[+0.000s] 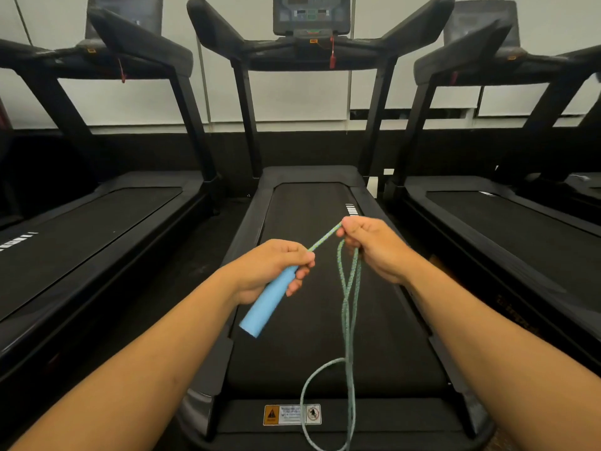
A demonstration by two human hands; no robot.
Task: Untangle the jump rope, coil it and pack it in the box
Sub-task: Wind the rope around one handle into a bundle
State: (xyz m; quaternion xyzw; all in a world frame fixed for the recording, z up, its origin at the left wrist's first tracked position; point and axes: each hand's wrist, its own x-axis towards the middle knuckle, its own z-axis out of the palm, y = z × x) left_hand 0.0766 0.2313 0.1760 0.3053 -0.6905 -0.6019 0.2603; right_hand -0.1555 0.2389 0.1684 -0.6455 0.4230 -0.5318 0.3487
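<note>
My left hand (273,268) grips the blue handle (267,301) of the jump rope (348,307), fingers curled round its top end, the handle's free end pointing down-left toward me. A short taut bit of rope runs from the handle up & right to my right hand (370,245). Right hand's clamped on the rope too, fingers bunched tight, pinching the strand. Below that hand two lengths hang down, twisting over each other once or twice, then open into a loose loop near the bottom edge of view. All this is in mid-air over the belt of the middle treadmill (325,320), w/ the rope's low loop dangling in front of the warning sticker (292,414) at the treadmill's near end. Another treadmill stands either side.
</note>
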